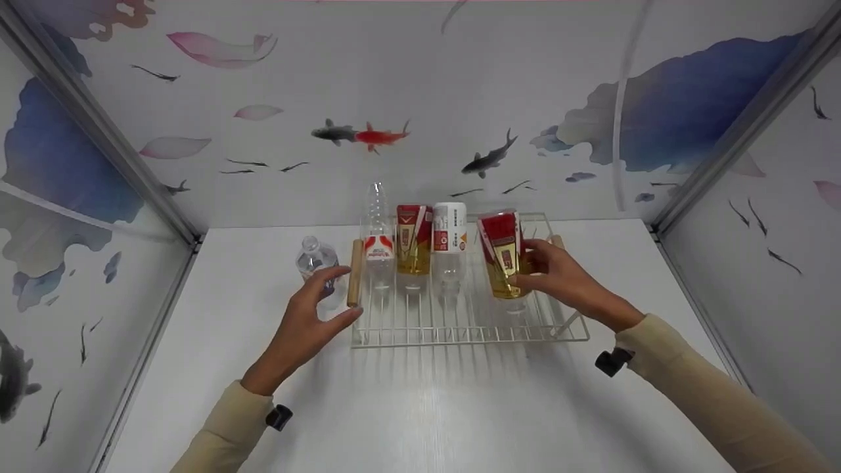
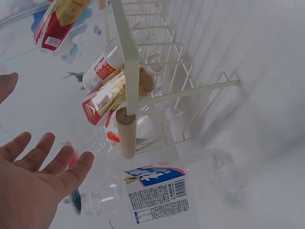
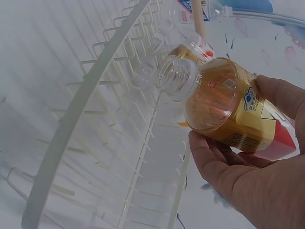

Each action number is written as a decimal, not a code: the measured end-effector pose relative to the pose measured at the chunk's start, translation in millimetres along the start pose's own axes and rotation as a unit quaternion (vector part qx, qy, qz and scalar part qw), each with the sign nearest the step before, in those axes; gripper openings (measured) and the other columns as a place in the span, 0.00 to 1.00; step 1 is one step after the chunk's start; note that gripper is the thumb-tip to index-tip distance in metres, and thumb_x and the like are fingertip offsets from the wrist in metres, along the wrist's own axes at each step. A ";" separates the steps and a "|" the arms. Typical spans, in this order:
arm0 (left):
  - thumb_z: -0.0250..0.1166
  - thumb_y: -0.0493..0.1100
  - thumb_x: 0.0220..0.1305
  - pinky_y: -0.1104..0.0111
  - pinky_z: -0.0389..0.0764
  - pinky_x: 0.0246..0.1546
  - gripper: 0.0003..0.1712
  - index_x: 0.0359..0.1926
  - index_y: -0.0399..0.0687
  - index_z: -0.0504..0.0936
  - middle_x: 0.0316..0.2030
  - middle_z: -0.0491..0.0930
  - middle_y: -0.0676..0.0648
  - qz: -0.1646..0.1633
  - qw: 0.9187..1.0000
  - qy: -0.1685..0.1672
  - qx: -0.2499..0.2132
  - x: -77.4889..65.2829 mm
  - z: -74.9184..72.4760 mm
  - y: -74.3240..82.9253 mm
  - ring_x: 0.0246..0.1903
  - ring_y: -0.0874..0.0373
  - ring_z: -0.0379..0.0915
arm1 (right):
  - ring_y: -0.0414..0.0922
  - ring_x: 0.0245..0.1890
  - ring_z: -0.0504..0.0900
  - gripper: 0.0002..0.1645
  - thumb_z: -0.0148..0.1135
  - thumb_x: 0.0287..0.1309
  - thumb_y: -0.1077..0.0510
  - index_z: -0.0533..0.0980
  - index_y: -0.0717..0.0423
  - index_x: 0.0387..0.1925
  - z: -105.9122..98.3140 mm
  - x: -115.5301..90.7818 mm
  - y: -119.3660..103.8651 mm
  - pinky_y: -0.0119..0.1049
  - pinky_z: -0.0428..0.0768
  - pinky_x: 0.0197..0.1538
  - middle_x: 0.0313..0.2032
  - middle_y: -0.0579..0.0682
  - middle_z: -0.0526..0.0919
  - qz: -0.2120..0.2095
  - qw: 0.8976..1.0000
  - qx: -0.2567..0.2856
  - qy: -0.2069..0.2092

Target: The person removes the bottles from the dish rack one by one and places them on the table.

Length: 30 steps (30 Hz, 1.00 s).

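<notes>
My right hand [image 1: 570, 284] grips a red-and-gold labelled plastic bottle [image 1: 502, 256] that is upside down, its uncapped neck pointing down over the right part of a cream wire rack [image 1: 460, 341]. In the right wrist view, my thumb and fingers close round the bottle's sides. Three bottles stand inverted in the rack: a clear one with a red-and-white label [image 1: 379, 248], another red-and-gold one [image 1: 414, 240], and a white-labelled one [image 1: 450, 226]. My left hand [image 1: 301, 332] is spread beside the rack's wooden handle [image 1: 355, 272], holding nothing; the left wrist view shows its fingers apart from the handle.
A clear bottle [image 1: 318, 257] with a blue-and-white label [image 2: 159, 191] stands upright, without a cap, on the white table [image 1: 420, 407] left of the rack. Printed wall panels [image 1: 420, 85] with fish and petals enclose the back and sides.
</notes>
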<state>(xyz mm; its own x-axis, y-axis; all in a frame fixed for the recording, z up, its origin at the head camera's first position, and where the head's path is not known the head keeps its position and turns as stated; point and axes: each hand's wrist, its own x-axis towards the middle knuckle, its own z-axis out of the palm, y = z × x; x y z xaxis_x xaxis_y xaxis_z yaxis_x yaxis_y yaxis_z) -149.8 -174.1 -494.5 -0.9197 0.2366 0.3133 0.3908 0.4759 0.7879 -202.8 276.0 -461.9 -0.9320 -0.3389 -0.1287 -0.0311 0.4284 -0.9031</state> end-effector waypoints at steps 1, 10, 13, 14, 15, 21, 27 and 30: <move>0.81 0.39 0.66 0.42 0.76 0.72 0.42 0.76 0.43 0.73 0.74 0.76 0.41 0.002 1.000 -0.002 0.000 0.9 1.0 0.6 0.76 0.41 0.71 | 0.60 0.68 0.79 0.49 0.76 0.71 0.52 0.61 0.63 0.82 0.1 -0.5 -0.8 0.59 0.80 0.71 0.71 0.63 0.77 -0.001 1.000 0.000 -0.002; 0.81 0.41 0.67 0.44 0.78 0.72 0.41 0.76 0.45 0.74 0.75 0.76 0.41 0.006 0.999 -0.035 -0.005 5.1 7.8 6.6 0.77 0.43 0.69 | 0.60 0.67 0.80 0.48 0.75 0.71 0.53 0.61 0.63 0.82 1.1 -3.8 -3.9 0.58 0.81 0.70 0.69 0.62 0.79 -0.007 1.000 0.003 -0.014; 0.81 0.41 0.67 0.44 0.78 0.72 0.41 0.76 0.45 0.74 0.74 0.76 0.41 0.013 0.999 -0.046 -0.011 6.6 10.0 8.6 0.77 0.43 0.69 | 0.60 0.67 0.80 0.47 0.75 0.71 0.54 0.62 0.63 0.81 0.9 -6.0 -4.4 0.59 0.81 0.70 0.69 0.62 0.79 -0.015 1.000 -0.002 -0.016; 0.81 0.41 0.67 0.44 0.78 0.72 0.41 0.76 0.45 0.74 0.74 0.76 0.41 0.016 0.999 -0.051 -0.011 7.2 10.9 9.3 0.77 0.44 0.69 | 0.60 0.67 0.80 0.47 0.75 0.71 0.54 0.62 0.63 0.81 0.8 -6.9 -4.5 0.59 0.81 0.70 0.68 0.62 0.80 -0.017 1.000 -0.004 -0.017; 0.81 0.42 0.67 0.44 0.78 0.72 0.40 0.76 0.45 0.74 0.74 0.76 0.41 0.019 0.998 -0.054 -0.013 7.9 12.0 9.9 0.76 0.43 0.70 | 0.60 0.67 0.80 0.47 0.75 0.71 0.54 0.63 0.63 0.81 0.7 -7.7 -4.7 0.59 0.81 0.70 0.68 0.62 0.80 -0.018 1.000 -0.006 -0.017; 0.80 0.42 0.68 0.42 0.79 0.71 0.40 0.75 0.45 0.74 0.73 0.76 0.41 0.024 0.997 -0.073 -0.025 9.8 17.7 12.8 0.74 0.43 0.72 | 0.61 0.68 0.79 0.46 0.76 0.70 0.53 0.64 0.61 0.80 3.0 -9.1 -6.8 0.61 0.81 0.69 0.69 0.61 0.80 -0.020 0.999 -0.018 -0.021; 0.80 0.43 0.68 0.41 0.78 0.71 0.40 0.76 0.44 0.73 0.74 0.75 0.41 0.019 0.995 -0.091 -0.025 10.2 25.0 15.2 0.75 0.42 0.71 | 0.61 0.68 0.79 0.46 0.76 0.70 0.52 0.65 0.60 0.81 6.3 -10.5 -11.3 0.62 0.82 0.68 0.69 0.61 0.80 -0.029 0.999 -0.029 -0.031; 0.81 0.44 0.68 0.41 0.77 0.72 0.41 0.76 0.46 0.73 0.74 0.75 0.42 0.014 0.994 -0.105 -0.020 11.0 28.3 17.6 0.75 0.42 0.71 | 0.61 0.68 0.80 0.46 0.76 0.70 0.53 0.65 0.60 0.81 7.7 -11.0 -12.0 0.62 0.82 0.68 0.68 0.61 0.81 -0.030 0.998 -0.032 -0.035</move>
<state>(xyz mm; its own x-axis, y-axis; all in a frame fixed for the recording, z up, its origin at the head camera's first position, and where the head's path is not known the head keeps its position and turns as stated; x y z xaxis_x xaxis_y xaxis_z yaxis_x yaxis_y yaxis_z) -151.9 -139.1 -492.1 -0.8784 0.4238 0.2209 0.4109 0.4337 0.8019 -189.4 268.2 -452.8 -0.9003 -0.4223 -0.1057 -0.1109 0.4572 -0.8824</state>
